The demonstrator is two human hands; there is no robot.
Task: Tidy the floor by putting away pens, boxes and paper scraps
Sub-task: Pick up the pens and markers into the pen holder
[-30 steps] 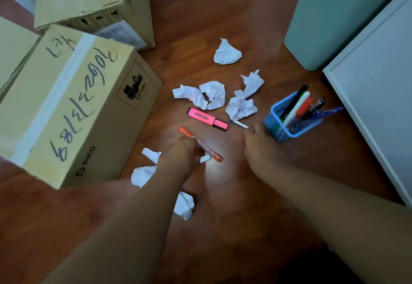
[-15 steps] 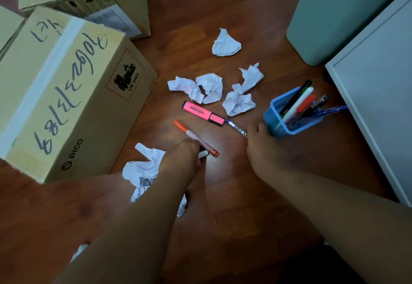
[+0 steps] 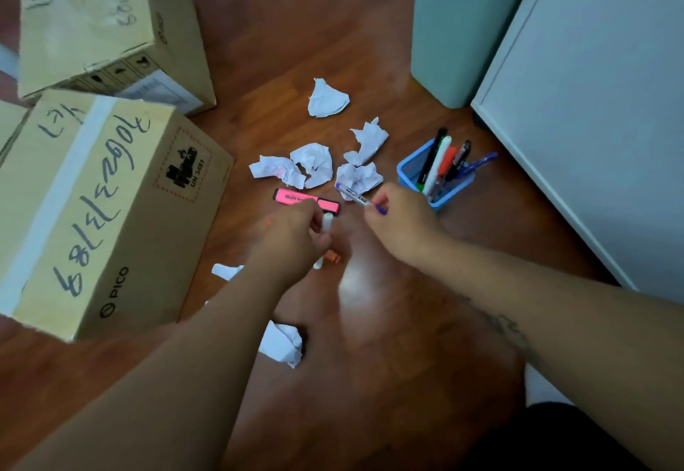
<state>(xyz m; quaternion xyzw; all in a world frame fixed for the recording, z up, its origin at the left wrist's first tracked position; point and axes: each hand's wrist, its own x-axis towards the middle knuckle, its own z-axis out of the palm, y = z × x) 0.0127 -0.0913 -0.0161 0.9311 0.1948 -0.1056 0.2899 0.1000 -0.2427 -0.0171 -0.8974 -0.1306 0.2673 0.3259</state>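
My left hand [image 3: 292, 239] is closed around two pens, a white one [image 3: 326, 222] and an orange one [image 3: 331, 257] whose end sticks out below the fist. My right hand [image 3: 401, 222] pinches a thin blue pen [image 3: 351, 194], lifted off the floor just left of the blue pen holder [image 3: 407, 170], which holds several pens. A pink highlighter [image 3: 296, 197] lies on the wood floor between my hands. Crumpled paper scraps [image 3: 314, 165] lie beyond it, with another scrap [image 3: 327, 98] farther back and one [image 3: 283, 344] under my left forearm.
Two taped cardboard boxes stand at the left, a near one [image 3: 100, 204] and a far one [image 3: 100, 22]. A pale green bin [image 3: 455, 26] stands at the back right, next to a white cabinet [image 3: 592, 100].
My left hand has lifted the orange pen together with a white one. My right hand has picked the blue pen off the floor. The view has shifted a little.
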